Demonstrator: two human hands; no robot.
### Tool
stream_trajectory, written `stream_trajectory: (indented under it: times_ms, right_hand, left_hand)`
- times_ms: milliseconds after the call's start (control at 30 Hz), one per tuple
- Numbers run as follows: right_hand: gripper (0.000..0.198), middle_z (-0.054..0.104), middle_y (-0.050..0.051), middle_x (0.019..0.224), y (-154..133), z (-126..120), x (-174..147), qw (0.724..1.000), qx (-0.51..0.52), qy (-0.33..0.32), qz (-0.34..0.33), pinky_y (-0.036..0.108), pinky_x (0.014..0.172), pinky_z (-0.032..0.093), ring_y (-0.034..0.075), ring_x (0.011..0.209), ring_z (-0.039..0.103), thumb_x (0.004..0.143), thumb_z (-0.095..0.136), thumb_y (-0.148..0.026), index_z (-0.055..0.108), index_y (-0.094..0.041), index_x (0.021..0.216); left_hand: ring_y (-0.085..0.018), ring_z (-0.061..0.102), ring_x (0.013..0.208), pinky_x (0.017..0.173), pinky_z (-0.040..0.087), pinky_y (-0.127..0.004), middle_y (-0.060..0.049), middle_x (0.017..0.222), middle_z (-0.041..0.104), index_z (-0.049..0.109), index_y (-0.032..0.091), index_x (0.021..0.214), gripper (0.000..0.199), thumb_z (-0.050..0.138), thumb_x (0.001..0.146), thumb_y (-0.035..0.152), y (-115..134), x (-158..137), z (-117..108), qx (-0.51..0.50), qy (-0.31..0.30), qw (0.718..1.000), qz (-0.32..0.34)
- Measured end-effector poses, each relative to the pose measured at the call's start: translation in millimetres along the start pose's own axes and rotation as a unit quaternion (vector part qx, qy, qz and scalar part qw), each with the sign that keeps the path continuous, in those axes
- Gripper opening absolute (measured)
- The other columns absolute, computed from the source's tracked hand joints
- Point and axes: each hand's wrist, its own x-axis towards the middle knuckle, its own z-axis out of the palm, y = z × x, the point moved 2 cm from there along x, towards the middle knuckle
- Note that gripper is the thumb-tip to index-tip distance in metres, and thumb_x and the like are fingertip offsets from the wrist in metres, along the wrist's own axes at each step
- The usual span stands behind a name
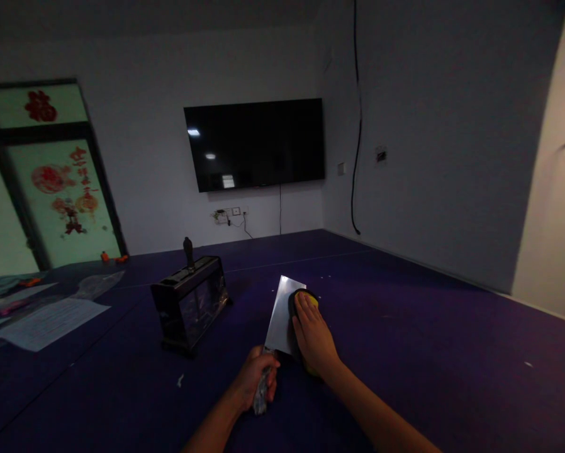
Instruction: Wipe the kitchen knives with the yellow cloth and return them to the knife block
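Note:
My left hand (258,377) is closed around the handle (260,393) of a cleaver, which looks wrapped in clear plastic. The cleaver's broad shiny blade (282,314) points away from me, tilted slightly right. Over the blade's right side, my right hand (312,333) presses a long yellow pad with a dark rim (311,298); its exact kind is unclear, and my fingers and palm cover most of it. Left of the cleaver, a black knife block (190,302) with clear-looking sides stands on the purple surface (396,352). One dark knife handle (189,253) rises from its top.
Written paper sheets (51,321) and crumpled clear plastic (98,284) lie at the left. Small orange items (121,258) sit by the door (65,189). A television (258,145) hangs on the far wall, and a black cable (357,126) dangles at the right wall.

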Motion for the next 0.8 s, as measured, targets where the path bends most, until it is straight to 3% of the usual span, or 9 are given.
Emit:
stream_trajectory:
  times_ms: [167, 600, 800]
  right_hand:
    - [0.049, 0.032, 0.013, 0.143, 2.1, 0.6, -1.3, 1.0, 0.011, 0.027, -0.011, 0.044, 0.107, 0.028, 0.024, 0.134, 0.022, 0.093, 0.027, -0.029, 0.036, -0.01, 0.137]
    - [0.051, 0.029, 0.006, 0.146, -26.6, -19.4, -3.8, 0.98, -0.003, -0.056, -0.192, 0.041, 0.11, 0.024, 0.019, 0.135, 0.019, 0.092, 0.032, -0.021, 0.026, -0.014, 0.142]
    - [0.051, 0.026, 0.006, 0.147, -21.6, -20.5, -1.1, 0.984, -0.02, -0.038, -0.174, 0.044, 0.11, 0.021, 0.02, 0.136, 0.018, 0.092, 0.031, -0.022, 0.023, -0.016, 0.143]
  left_hand:
    - [-0.009, 0.035, 0.02, 0.025, 0.021, -0.016, 0.01, 0.035, 0.04, 0.042, 0.02, 0.071, 0.022, 0.054, 0.057, 0.033, 0.1, 0.1, 0.2, -0.003, 0.001, 1.0, -0.002]
    - [-0.01, 0.037, 0.021, 0.025, 0.025, -0.016, 0.01, 0.034, 0.042, 0.042, 0.021, 0.072, 0.023, 0.054, 0.057, 0.034, -1.0, -0.9, 0.1, 0.031, 0.009, 0.999, -0.015]
    - [-0.01, 0.037, 0.022, 0.026, 0.026, -0.016, 0.01, 0.034, 0.042, 0.042, 0.02, 0.078, 0.027, 0.053, 0.055, 0.03, 2.6, -5.2, 3.6, 0.054, 0.004, 0.998, -0.025]
